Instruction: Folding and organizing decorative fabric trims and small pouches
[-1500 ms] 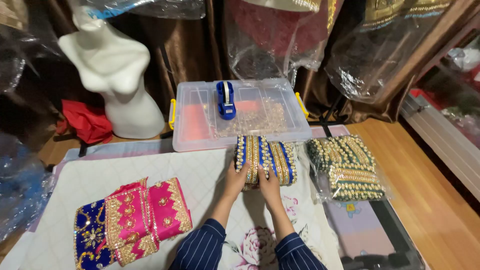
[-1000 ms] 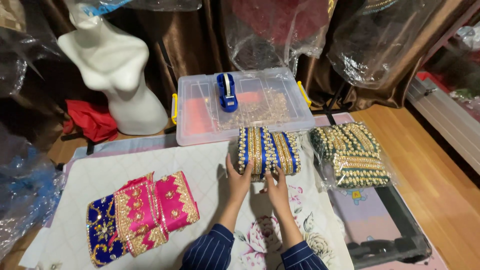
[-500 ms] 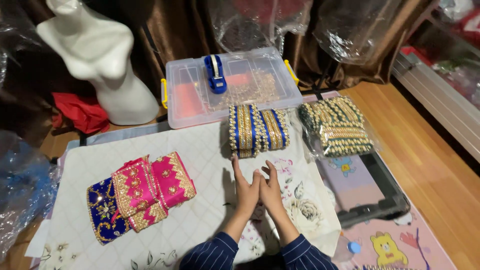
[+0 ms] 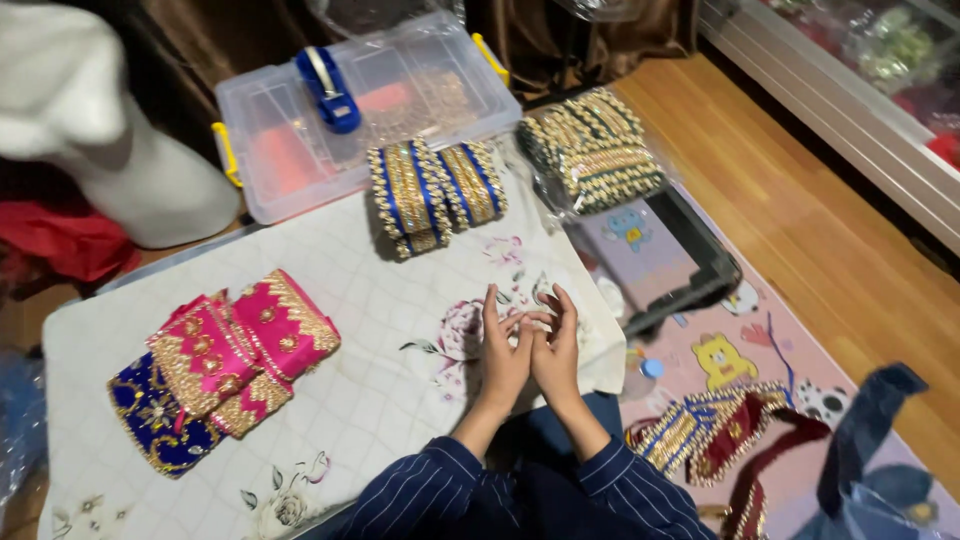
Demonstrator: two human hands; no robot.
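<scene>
My left hand [image 4: 503,352] and my right hand [image 4: 555,348] are raised side by side over the near edge of a white quilted cloth [image 4: 370,360], fingers loosely spread and touching each other, holding nothing. Farther away on the cloth lies a stack of blue and gold embroidered bands [image 4: 434,191]. At the left lie pink and gold embroidered pieces [image 4: 245,345] on top of a dark blue one [image 4: 160,425].
A clear plastic box [image 4: 420,90] with a blue tape dispenser [image 4: 328,90] on its lid stands at the back. A white mannequin bust [image 4: 90,140] is at back left. A wrapped bundle of gold bands [image 4: 592,150] lies right, above a dark tray [image 4: 700,270]. More trim [image 4: 700,430] lies on the floor mat.
My hands have drawn back from the blue and gold stack toward my body and come together. The view has tilted down, showing the floor mat and trim at the right.
</scene>
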